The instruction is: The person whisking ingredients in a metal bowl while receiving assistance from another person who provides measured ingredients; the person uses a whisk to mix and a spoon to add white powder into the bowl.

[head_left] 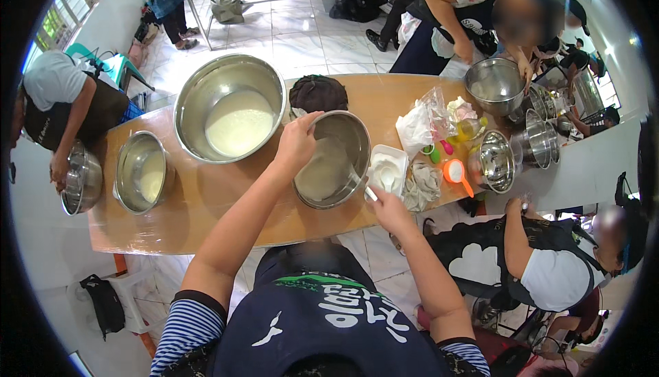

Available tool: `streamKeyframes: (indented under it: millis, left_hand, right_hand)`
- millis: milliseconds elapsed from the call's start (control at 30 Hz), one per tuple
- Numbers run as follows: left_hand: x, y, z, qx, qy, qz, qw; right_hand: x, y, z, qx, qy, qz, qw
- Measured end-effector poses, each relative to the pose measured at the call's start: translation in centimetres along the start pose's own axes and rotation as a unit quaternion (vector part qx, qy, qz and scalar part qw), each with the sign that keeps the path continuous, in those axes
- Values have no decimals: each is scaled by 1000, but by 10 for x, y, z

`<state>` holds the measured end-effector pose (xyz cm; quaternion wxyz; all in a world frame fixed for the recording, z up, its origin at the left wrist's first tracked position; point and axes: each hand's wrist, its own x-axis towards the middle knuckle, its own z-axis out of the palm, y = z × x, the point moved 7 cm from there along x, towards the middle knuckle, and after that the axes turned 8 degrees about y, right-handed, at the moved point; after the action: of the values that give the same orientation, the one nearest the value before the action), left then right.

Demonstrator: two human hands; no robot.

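A steel mixing bowl (351, 132) stands tilted near the table's front edge, with pale creamy batter (322, 174) inside. My left hand (298, 142) is closed on its upper left rim. In my right hand (390, 209) is the white handle of a spatula (371, 193); its pale blade reaches over the bowl's right rim toward the batter. Just right of the bowl lies a white plastic tray (377, 158) with a white scoop or spoon-like piece in it. A large steel bowl (184, 112) of pale batter stands to the left, and a smaller bowl (122, 164) with batter sits beyond it.
A dark bundle (318, 94) lies behind my bowl. On the right are a plastic bag (416, 128), a crumpled cloth (421, 186), an orange measuring cup (454, 170), an oil bottle (469, 128) and several steel bowls (493, 164). Other people stand at the table's left end and right side.
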<state>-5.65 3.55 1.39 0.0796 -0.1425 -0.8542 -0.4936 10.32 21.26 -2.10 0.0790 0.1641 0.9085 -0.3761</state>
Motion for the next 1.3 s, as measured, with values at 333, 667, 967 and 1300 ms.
streamKeyframes:
  millis: [333, 667, 967, 1300]
  left_hand:
    - [1, -7, 0, -29, 24, 11, 999]
    - [5, -4, 1, -28, -5, -11, 1000]
    - [4, -3, 4, -20, 17, 16, 1000]
    - [6, -12, 3, -19, -27, -57, 998]
  right_hand:
    - [-13, 9, 26, 53, -80, -75, 993]
    - [-2, -6, -2, 56, 19, -47, 997]
    - [-10, 13, 26, 19, -104, -8, 994]
    - [-15, -6, 16, 120, -84, -10, 989]
